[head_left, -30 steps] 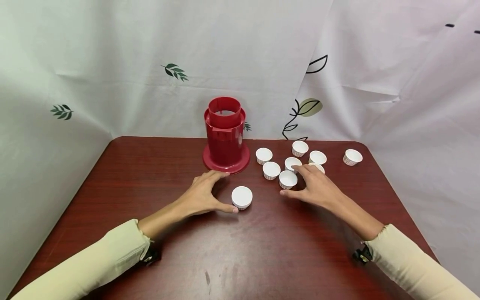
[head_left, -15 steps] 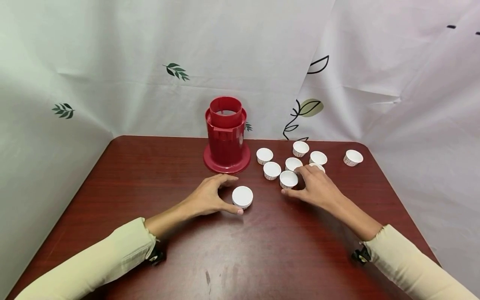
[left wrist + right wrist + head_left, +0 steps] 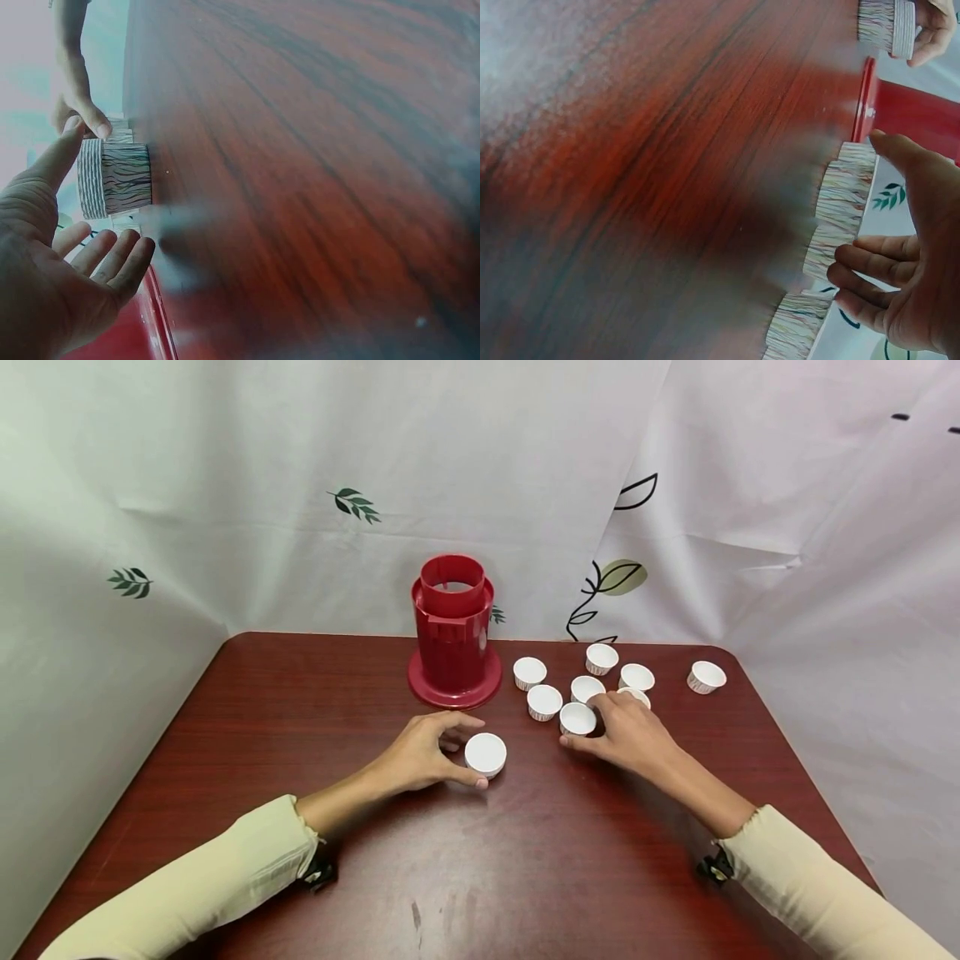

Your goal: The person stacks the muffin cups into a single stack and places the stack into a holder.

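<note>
A stack of white paper baking cups [image 3: 485, 755], with several rims nested together in the left wrist view, stands upright on the table. My left hand [image 3: 427, 752] curves around its left side, thumb in front and fingers behind; in the left wrist view, gaps show between the fingers and the stack [image 3: 116, 178]. To the right, my right hand [image 3: 630, 732] spreads thumb and fingers about a white baking cup [image 3: 577, 720], the thumb close to its near side. Whether the thumb touches it I cannot tell. Further cups are partly hidden behind the right hand.
A red plastic cylinder on a round base [image 3: 453, 643] stands at the back middle. Several single baking cups cluster at back right, including one [image 3: 544, 702] beside the right hand's cup. Another cup [image 3: 707, 677] sits apart near the right corner. Patterned cloth [image 3: 300, 552] hangs behind.
My left hand has moved slightly right, its thumb and fingers drawing in around the stack. The right hand has scarcely moved, its thumb slightly nearer its cup. The cups stay in place.
</note>
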The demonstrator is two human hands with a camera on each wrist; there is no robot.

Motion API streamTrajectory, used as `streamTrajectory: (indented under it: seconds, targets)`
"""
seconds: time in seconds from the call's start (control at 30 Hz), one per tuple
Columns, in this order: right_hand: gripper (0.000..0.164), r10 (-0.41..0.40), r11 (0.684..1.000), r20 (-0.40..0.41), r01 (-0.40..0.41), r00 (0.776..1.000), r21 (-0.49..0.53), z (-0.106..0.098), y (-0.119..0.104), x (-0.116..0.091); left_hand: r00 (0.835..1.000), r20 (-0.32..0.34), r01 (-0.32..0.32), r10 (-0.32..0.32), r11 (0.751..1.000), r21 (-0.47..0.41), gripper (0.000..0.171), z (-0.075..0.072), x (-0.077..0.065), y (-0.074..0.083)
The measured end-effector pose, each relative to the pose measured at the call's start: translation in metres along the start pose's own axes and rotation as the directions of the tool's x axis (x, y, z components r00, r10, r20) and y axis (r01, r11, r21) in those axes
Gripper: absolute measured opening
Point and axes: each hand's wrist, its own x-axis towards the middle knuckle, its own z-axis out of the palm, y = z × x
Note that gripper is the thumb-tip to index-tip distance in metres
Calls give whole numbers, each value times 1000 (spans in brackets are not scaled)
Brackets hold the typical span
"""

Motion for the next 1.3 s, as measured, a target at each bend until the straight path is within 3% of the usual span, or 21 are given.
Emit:
streamTrajectory:
  seconds: [0.23,0.43,0.67,0.87,1.3]
  targets:
    - [64,-8,1000,-17,8,1000,3,1,-4,2,1000,-3,-28,27,999,-36,74,1,1,1]
    - [55,-18,998,-7,18,1000,65,5,-3,3,999,1,-35,36,997,-71,63,3,1,-1]
    - [56,-4,991,17,2,1000,136,5,-3,5,1000,30,0,5,988,-152,59,3,3,0]
    - [57,51,964,43,-61,998,261,6,-4,6,999,45,25,-15,975,-223,57,2,4,3]
    - [68,160,917,125,-195,979,349,3,-6,6,997,68,61,-48,977,-206,65,0,5,3]
